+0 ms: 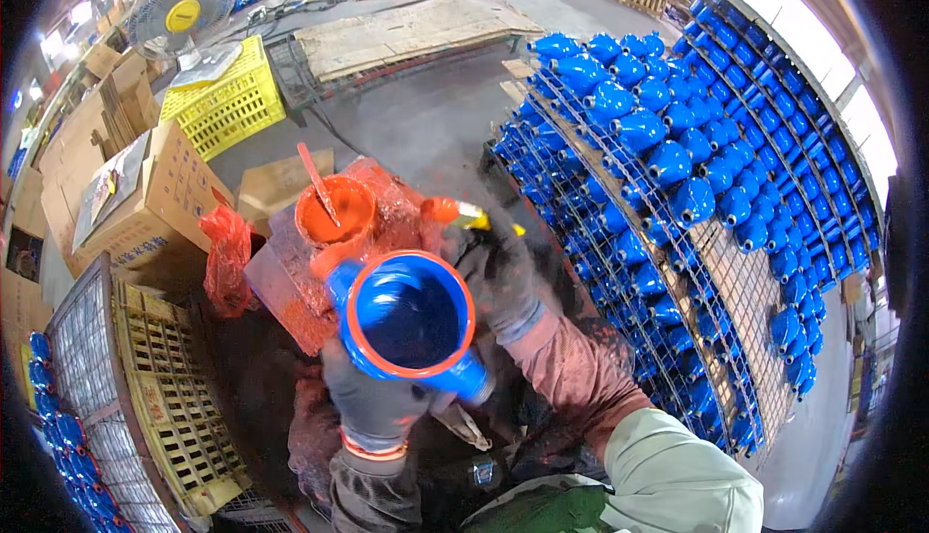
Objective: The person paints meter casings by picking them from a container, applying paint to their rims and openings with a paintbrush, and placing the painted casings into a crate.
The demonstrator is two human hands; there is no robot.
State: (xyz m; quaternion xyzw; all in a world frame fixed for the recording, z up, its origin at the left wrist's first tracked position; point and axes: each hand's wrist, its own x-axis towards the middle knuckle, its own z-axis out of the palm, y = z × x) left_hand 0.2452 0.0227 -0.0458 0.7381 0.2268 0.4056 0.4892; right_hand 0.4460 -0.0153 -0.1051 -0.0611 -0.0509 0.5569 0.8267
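Note:
My gloved left hand (379, 393) is wrapped round the underside of a glossy blue metal housing (455, 378), its round mouth facing up. Red paint coats the rim (467, 310) of that mouth. Spouts stick out of the housing's upper left and lower right. To its right, my gloved right hand (498, 267), smeared by motion, grips a paintbrush (472, 216) with a yellow part and a red-wet end, held apart from the housing. Beyond the housing stands a red-coated paint pot (339, 228) with a red stick (317, 183) leaning in it, on a paint-smeared board (276, 277).
Wire racks (619, 175) stacked with many blue housings (668, 161) stand close on my right. At left are a cardboard box (160, 194), a beige plastic crate (174, 398) and a crumpled red bag (227, 257). Farther off are a yellow crate (218, 103), a fan (182, 15) and a plywood-topped platform (416, 35).

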